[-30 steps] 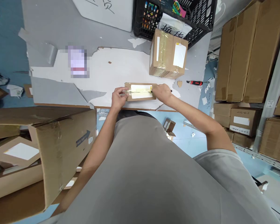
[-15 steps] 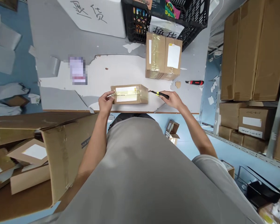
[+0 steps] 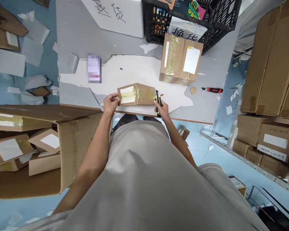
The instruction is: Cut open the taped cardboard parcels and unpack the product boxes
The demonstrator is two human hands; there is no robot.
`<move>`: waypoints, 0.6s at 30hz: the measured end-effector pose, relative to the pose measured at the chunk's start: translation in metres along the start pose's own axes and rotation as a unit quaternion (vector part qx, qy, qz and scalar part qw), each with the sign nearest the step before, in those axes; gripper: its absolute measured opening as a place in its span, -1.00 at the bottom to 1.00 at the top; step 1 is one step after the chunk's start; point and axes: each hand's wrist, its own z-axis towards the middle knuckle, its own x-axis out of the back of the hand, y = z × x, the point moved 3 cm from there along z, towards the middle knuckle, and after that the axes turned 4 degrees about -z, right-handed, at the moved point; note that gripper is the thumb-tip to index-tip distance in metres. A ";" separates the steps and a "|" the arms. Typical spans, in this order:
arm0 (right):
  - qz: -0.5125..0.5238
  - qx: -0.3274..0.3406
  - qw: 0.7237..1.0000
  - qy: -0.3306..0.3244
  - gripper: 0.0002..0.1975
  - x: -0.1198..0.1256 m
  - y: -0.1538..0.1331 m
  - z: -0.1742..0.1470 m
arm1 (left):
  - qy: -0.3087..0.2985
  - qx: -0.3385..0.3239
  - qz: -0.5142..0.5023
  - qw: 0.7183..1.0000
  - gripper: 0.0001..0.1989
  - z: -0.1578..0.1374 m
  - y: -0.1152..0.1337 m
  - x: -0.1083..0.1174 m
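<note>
A small taped cardboard box [image 3: 145, 94] with white labels lies near the table's front edge. My left hand [image 3: 111, 103] pinches its left end between thumb and fingers. At the box's right end, my right hand [image 3: 162, 109] is closed around a black and yellow box cutter [image 3: 158, 103], held upright against the hand. The right fingers also come up to that end of the box; whether they press on it I cannot tell. Farther right on the table rests a second cutter [image 3: 212, 90], red and black.
Two taped cartons [image 3: 180, 59] stand behind, by a black plastic crate [image 3: 156, 24] and a white box [image 3: 120, 16] with handwriting. A large open carton [image 3: 68, 154] holding smaller boxes is at my left. Shelves with cartons [image 3: 272, 138] line the right.
My right hand has moved left to the box's right end, and the box cutter has swung from pointing left to upright. The box has turned, showing more of its taped side. The view has shifted.
</note>
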 end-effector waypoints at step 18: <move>-0.092 0.058 0.993 0.047 -0.58 -0.041 -0.055 -0.050 | -0.191 -0.063 0.023 0.979 -0.66 0.003 0.052 0.015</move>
